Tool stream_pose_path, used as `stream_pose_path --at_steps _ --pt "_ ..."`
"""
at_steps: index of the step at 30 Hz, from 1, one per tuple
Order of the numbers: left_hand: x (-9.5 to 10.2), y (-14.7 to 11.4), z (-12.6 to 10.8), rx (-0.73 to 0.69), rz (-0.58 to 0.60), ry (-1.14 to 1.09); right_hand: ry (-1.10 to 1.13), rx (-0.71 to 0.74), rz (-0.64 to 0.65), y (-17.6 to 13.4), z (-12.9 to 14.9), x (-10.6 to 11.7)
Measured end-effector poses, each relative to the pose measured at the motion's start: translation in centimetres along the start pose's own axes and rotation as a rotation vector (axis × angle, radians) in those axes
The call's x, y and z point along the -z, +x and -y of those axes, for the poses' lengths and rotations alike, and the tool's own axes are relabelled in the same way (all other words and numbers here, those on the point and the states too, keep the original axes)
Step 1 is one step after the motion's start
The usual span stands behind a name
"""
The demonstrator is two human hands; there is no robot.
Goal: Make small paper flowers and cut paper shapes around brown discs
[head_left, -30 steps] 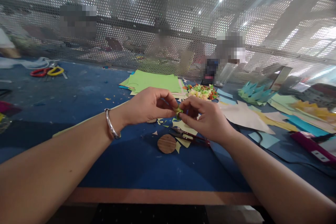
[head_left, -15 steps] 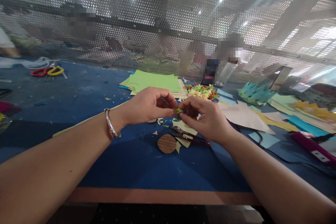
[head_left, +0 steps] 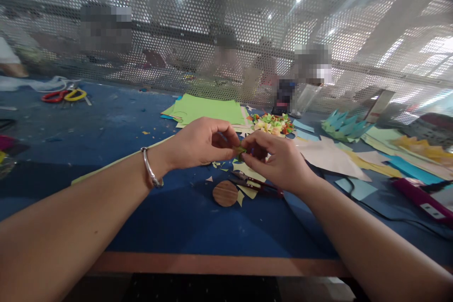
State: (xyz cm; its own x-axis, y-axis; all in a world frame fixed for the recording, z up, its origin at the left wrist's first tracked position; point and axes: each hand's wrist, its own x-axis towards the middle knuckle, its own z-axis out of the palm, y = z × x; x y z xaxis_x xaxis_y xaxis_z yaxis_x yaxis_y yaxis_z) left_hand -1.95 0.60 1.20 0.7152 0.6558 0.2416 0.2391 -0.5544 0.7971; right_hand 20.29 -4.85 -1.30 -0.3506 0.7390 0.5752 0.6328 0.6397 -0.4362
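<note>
Between the fingertips of my two hands is a small piece of green paper (head_left: 241,150), mostly covered by the fingers. My left hand (head_left: 203,144) pinches it from the left, a silver bracelet at the wrist. From the right, my right hand (head_left: 276,155) pinches the same piece. Below them on the blue table lie a round wooden disc (head_left: 225,193) and scissors (head_left: 253,183) with dark handles, on pale yellow paper scraps (head_left: 240,198). Behind my right hand sits a heap of small folded paper flowers (head_left: 272,123) in green, yellow and orange.
A stack of green paper sheets (head_left: 212,109) lies at the back. Red- and yellow-handled scissors (head_left: 74,95) are far left. To the right are a blue-green paper crown shape (head_left: 343,127), paper sheets (head_left: 332,156) and a purple power strip (head_left: 423,200) with a cable. A perforated metal screen (head_left: 198,23) stands behind.
Both hands stay almost in place, with only slight finger movement around the green paper. The things on the table have not moved.
</note>
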Motion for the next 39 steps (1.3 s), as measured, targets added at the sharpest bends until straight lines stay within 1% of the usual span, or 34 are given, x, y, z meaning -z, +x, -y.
stream_pose_path --at_steps 6,10,15,19,24,29,35,39 --pt "-0.06 -0.06 -0.02 0.009 -0.017 0.016 -0.014 0.002 0.007 -0.09 0.12 0.0" --pt "0.03 0.02 -0.07 0.046 0.007 -0.069 -0.011 0.004 0.007 -0.14 0.27 0.07" --pt "0.13 0.19 -0.32 0.09 0.007 -0.192 -0.006 0.004 0.02 -0.13 0.41 0.15" --pt "0.17 0.21 -0.55 0.113 0.001 -0.222 -0.01 0.013 0.013 -0.12 0.54 0.14" --pt "0.01 0.12 -0.4 0.122 -0.002 -0.185 -0.034 0.027 0.013 0.0 0.5 -0.05" --pt "-0.4 -0.03 -0.12 0.067 -0.038 -0.083 -0.028 0.022 0.015 -0.02 0.44 -0.01" --pt "-0.52 -0.11 -0.29 0.052 -0.073 -0.061 -0.062 0.026 -0.012 -0.16 0.49 0.01" --pt "-0.32 -0.08 -0.54 0.083 -0.058 -0.08 -0.101 0.052 -0.017 -0.18 0.51 -0.09"
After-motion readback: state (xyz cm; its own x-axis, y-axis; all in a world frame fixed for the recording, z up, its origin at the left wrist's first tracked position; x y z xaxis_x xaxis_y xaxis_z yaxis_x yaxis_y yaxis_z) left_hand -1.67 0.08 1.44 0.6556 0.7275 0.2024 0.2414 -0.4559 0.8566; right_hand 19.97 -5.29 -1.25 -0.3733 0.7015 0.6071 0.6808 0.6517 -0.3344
